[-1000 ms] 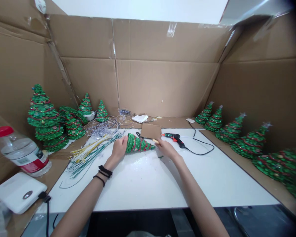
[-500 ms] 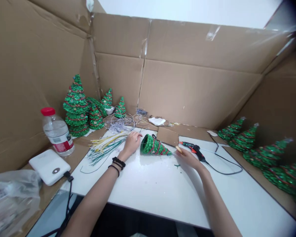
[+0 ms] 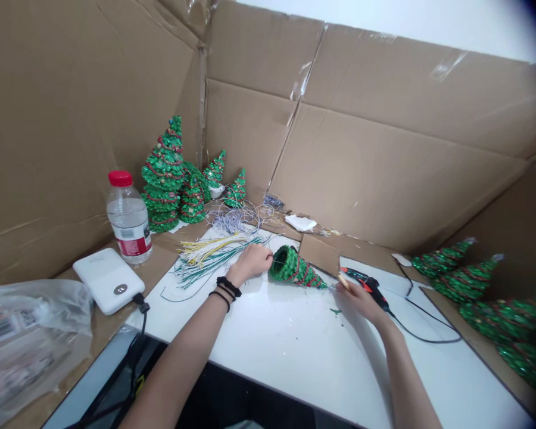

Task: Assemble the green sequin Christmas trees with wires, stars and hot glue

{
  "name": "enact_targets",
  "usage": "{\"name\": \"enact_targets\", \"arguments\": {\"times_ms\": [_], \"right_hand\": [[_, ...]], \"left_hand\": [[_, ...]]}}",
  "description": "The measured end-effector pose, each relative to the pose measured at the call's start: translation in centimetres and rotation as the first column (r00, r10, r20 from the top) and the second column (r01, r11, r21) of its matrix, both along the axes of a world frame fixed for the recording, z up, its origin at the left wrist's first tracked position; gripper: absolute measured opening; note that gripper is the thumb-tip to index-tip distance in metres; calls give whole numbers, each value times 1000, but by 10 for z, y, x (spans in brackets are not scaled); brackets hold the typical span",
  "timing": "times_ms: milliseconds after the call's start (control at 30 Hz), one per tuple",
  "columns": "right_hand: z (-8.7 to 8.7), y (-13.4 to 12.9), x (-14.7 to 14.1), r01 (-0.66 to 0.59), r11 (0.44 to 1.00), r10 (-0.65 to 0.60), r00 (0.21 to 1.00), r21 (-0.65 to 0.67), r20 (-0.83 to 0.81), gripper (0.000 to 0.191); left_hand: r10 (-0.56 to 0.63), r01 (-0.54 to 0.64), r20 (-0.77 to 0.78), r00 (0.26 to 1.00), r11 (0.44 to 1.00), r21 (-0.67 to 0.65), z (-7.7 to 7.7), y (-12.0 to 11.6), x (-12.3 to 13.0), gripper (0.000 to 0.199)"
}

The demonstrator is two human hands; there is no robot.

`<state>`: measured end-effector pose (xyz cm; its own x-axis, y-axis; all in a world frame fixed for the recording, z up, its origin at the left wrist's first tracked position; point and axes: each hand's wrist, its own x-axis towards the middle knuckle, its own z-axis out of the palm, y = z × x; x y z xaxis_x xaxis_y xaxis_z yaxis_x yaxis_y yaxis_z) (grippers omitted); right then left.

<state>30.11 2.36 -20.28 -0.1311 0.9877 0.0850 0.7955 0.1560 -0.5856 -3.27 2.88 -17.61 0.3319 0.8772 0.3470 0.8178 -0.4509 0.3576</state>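
A white table [image 3: 295, 369] stands inside brown cardboard walls [image 3: 361, 173]. On the table, a green sequin cone tree [image 3: 292, 269] lies on its side, with its open end just beside the left hand [image 3: 250, 264]; one cannot tell if this hand grips anything. The right hand [image 3: 361, 301] holds a short pale stick [image 3: 343, 282] in a narrow pinch, touching a black and red glue gun [image 3: 357, 275].
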Motion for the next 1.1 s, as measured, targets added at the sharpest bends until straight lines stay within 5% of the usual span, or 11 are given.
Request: {"name": "enact_targets", "arguments": {"times_ms": [400, 833, 1100], "right_hand": [[-2, 0, -11, -81, 996, 82, 996, 44, -43, 42], [0, 0, -13, -31, 998, 34, 998, 50, -59, 37], [-3, 3, -13, -48, 999, 49, 994, 13, -97, 22]], "left_hand": [[-63, 63, -85, 994, 998, -7, 2, 0, -1, 28], [-168, 174, -159, 973, 984, 26, -3, -2, 6, 20], [-83, 79, -127, 988, 996, -33, -2, 2, 17, 13]]}}
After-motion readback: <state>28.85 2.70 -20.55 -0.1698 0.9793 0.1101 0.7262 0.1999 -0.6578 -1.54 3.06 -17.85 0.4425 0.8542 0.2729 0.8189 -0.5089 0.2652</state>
